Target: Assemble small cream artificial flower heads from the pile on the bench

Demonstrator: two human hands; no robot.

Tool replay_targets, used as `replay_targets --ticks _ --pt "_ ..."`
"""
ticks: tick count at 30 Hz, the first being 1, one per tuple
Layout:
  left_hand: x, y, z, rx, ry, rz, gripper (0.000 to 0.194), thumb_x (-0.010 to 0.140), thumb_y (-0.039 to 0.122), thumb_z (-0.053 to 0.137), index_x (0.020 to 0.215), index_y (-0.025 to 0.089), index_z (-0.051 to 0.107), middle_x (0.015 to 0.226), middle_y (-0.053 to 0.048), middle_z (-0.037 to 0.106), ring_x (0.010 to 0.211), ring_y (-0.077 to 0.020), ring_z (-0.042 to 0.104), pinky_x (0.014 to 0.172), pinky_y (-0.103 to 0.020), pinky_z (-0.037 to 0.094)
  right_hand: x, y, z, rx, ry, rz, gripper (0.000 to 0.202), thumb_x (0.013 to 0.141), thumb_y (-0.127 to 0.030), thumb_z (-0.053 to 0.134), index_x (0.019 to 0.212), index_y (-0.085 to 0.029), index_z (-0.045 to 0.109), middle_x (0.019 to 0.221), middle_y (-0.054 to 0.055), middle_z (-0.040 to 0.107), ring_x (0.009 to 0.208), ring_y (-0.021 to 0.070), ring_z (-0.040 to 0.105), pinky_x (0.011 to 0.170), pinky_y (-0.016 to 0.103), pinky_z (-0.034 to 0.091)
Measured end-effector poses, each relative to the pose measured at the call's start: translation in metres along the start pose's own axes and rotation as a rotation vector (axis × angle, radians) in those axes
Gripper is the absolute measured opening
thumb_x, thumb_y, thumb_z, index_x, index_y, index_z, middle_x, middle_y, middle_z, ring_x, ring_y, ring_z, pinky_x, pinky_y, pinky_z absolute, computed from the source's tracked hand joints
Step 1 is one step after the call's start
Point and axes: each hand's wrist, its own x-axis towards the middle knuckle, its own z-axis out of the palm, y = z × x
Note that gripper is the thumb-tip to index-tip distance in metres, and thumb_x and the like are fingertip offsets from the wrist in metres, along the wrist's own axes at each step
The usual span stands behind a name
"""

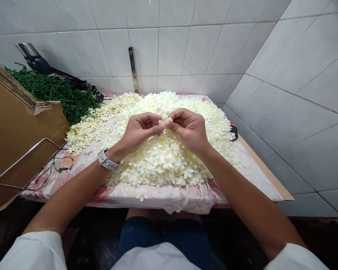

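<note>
Tiled wall (174, 48); left fingers (157, 129), right fingers (174, 127) pinch flower (165, 120).

We see glossy pale-tiled walls, the back wall (180, 47) and right wall (307, 86) meeting in a corner, soft light on them, and a table (163, 197) under pinkish floral cloth, dark underneath.

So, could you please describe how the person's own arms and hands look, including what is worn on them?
The left hand and right hand are bare, without gloves. A pale grey, perforated wristband circles the left wrist; the right wrist shows none. The white fabric left sleeve and matching white right sleeve leave both forearms uncovered.
</note>
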Motion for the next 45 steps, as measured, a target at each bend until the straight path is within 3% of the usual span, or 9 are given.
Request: replay_targets --ticks 7,17,24,27,31,35,40,45 --pt "0.000 0.001 0.003 -0.010 0.042 0.005 0.036 0.061 0.035 0.097 0.079 0.015 0.072 0.066 0.002 0.069 0.056 -0.0075 0.064 0.056 -0.019 0.054 -0.001 -0.001 0.004 -0.066 0.058 -0.057 0.040 0.075 -0.055 0.085 0.076 -0.018 0.069 0.072 -0.001 0.063 0.063 0.0093 0.054 0.057 0.025 0.046" --pt "0.000 0.001 0.003 -0.063 0.096 -0.028 0.040 0.062 0.040 0.096 0.081 0.018 0.069 0.064 0.004 0.065 0.056 -0.0070 0.063 0.057 -0.020 0.054 0.003 0.000 -0.003 -0.117 0.243 -0.141 0.031 0.082 -0.046 0.083 0.087 -0.021 0.065 0.077 -0.003 0.065 0.057 0.0070 0.054 0.051 0.023 0.047" --pt "0.000 0.000 0.001 -0.086 0.071 -0.017 0.037 0.065 0.037 0.095 0.084 0.018 0.069 0.065 0.004 0.066 0.056 -0.0069 0.063 0.057 -0.020 0.055 0.006 0.002 -0.010 -0.228 0.327 -0.144 0.020 0.082 -0.022 0.082 0.094 -0.022 0.066 0.090 0.000 0.068 0.071 0.0092 0.059 0.057 0.022 0.049" --pt "-0.001 0.001 0.002 -0.062 0.074 -0.024 0.040 0.064 0.040 0.094 0.085 0.018 0.068 0.065 0.004 0.066 0.056 -0.0074 0.063 0.057 -0.021 0.055 0.003 -0.002 -0.009 -0.323 0.367 -0.181 0.017 0.082 -0.022 0.082 0.092 -0.023 0.069 0.094 0.000 0.070 0.067 0.0087 0.054 0.054 0.023 0.046" --pt "-0.002 0.003 0.003 -0.018 0.044 -0.004 0.038 0.066 0.041 0.093 0.084 0.018 0.069 0.063 0.004 0.065 0.055 -0.0075 0.062 0.056 -0.021 0.053 -0.002 -0.010 -0.003 -0.364 0.194 -0.291 0.024 0.084 -0.039 0.083 0.096 -0.024 0.069 0.090 0.000 0.070 0.080 0.0132 0.063 0.068 0.030 0.051" --pt "-0.003 0.003 0.003 0.024 -0.008 0.022 0.035 0.070 0.043 0.091 0.084 0.017 0.071 0.068 0.002 0.068 0.056 -0.0076 0.063 0.056 -0.021 0.054 -0.005 -0.011 0.001 -0.254 0.030 -0.245 0.037 0.075 -0.048 0.088 0.098 -0.025 0.070 0.092 -0.001 0.070 0.082 0.0137 0.065 0.074 0.031 0.053" --pt "-0.003 0.001 0.003 0.053 -0.032 0.039 0.033 0.070 0.040 0.091 0.087 0.018 0.074 0.072 0.001 0.071 0.058 -0.0078 0.063 0.056 -0.021 0.054 -0.003 -0.010 0.001 -0.058 0.061 -0.126 0.043 0.064 -0.045 0.096 0.088 -0.022 0.069 0.082 -0.003 0.069 0.074 0.0117 0.066 0.068 0.027 0.056" --pt "-0.002 0.002 0.004 0.066 -0.033 0.046 0.029 0.071 0.037 0.091 0.085 0.018 0.074 0.069 0.001 0.069 0.057 -0.0077 0.063 0.056 -0.021 0.054 -0.003 -0.007 0.002 -0.022 0.055 -0.120 0.039 0.064 -0.038 0.097 0.088 -0.022 0.070 0.081 -0.004 0.069 0.073 0.0103 0.065 0.067 0.025 0.054"
